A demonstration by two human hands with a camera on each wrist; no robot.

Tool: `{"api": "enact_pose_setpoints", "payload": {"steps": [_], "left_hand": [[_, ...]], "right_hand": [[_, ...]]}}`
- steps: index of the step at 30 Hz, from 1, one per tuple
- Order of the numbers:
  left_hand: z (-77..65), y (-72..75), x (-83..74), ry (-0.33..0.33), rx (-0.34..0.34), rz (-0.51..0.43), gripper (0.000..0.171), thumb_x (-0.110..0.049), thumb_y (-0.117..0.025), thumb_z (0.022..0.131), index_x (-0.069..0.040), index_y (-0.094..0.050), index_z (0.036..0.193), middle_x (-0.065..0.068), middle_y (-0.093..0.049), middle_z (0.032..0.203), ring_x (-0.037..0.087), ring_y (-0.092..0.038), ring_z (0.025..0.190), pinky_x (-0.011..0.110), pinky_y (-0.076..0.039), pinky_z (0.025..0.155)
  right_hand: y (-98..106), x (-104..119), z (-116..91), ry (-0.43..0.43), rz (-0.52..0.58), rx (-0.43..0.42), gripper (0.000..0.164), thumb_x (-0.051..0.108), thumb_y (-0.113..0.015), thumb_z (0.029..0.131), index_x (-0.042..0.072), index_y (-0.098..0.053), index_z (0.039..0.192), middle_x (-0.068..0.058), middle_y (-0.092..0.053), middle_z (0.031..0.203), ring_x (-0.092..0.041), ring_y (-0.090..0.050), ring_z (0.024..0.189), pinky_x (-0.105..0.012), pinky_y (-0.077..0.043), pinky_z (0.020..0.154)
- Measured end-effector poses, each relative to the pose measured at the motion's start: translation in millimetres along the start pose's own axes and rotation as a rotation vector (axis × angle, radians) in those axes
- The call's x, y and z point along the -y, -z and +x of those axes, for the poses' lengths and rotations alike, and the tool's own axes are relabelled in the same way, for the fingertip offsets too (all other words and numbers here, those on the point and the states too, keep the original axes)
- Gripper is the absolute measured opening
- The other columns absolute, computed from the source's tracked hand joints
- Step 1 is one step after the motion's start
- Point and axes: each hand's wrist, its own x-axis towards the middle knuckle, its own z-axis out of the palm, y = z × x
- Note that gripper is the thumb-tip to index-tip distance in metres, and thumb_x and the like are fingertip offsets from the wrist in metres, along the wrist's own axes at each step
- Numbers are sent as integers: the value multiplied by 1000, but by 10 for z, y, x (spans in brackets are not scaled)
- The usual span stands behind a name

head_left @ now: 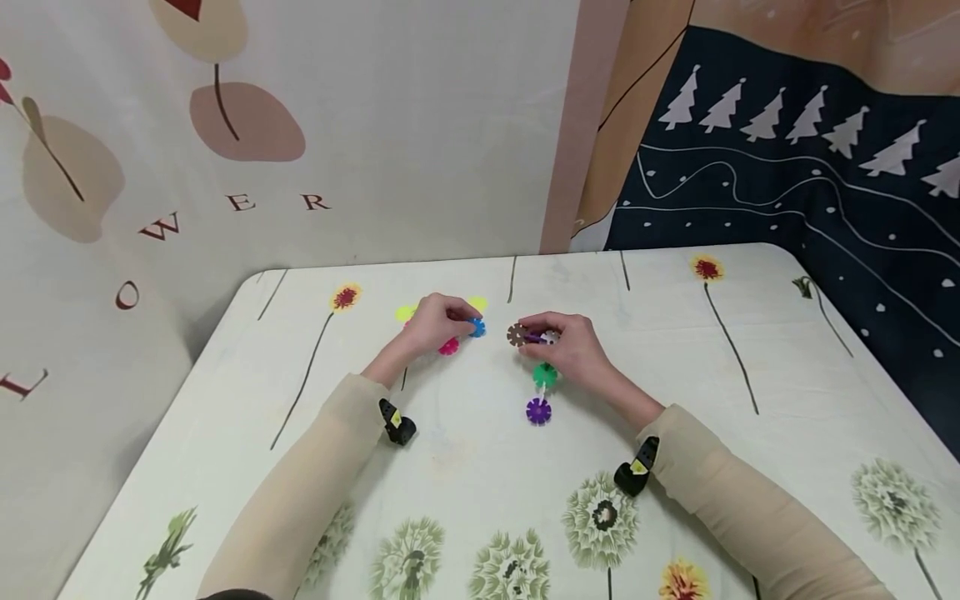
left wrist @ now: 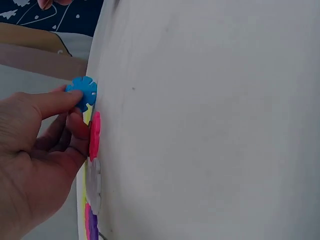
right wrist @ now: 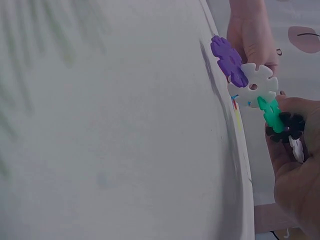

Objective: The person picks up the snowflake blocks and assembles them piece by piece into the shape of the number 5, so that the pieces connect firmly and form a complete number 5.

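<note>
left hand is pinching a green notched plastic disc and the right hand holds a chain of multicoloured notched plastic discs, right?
Not green: the left hand is pinching a blue notched plastic disc, as the left wrist view shows. The right hand does hold a chain of multicoloured notched plastic discs.

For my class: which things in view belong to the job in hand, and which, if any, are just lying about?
Part of the job:
Blue slotted disc, pinched by the left hand
Pink disc and yellow disc, beside that hand
Disc chain, held by the right hand

Surroundings only:
Flower-print tablecloth
Pine-tree-print fabric
Left wrist camera, right wrist camera, both worn
</note>
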Motion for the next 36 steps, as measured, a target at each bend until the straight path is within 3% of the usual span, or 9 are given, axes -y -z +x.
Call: {"api": "enact_pose_setpoints", "payload": {"steps": [6,15,26,36], "left_hand": [[-89,1,-19,10,12,-71,13,-13,-77,94,-7,-77,105,6,-72,96,22,-62,84,27,-53,71],[-229,-22,-192,-9,77,-243,12,-10,-75,95,-5,-74,105,9,-72,93,24,-67,77,31,-54,63],[-266,-68,-256,-69,115,-286,13,-2,-72,95,0,-76,107,11,-73,97,30,-66,83,37,-58,73],[-260,-143,-241,-141,73,-265,12,1,-73,93,0,-78,104,9,-71,98,23,-67,87,34,-60,70]], "right_hand": [[-2,-11,5,-9,-12,2,38,4,-84,85,2,-74,122,-12,-75,113,-28,-67,110,-43,-52,99],[-18,-5,4,-19,-29,24,37,5,-83,86,1,-74,122,-13,-75,113,-28,-67,111,-43,-52,99],[-44,-7,-2,3,-23,55,35,6,-83,87,0,-74,120,-12,-76,110,-26,-69,105,-41,-55,95],[-55,-7,0,18,-16,56,32,3,-83,86,0,-76,117,-11,-76,104,-25,-71,100,-36,-57,86]]}}
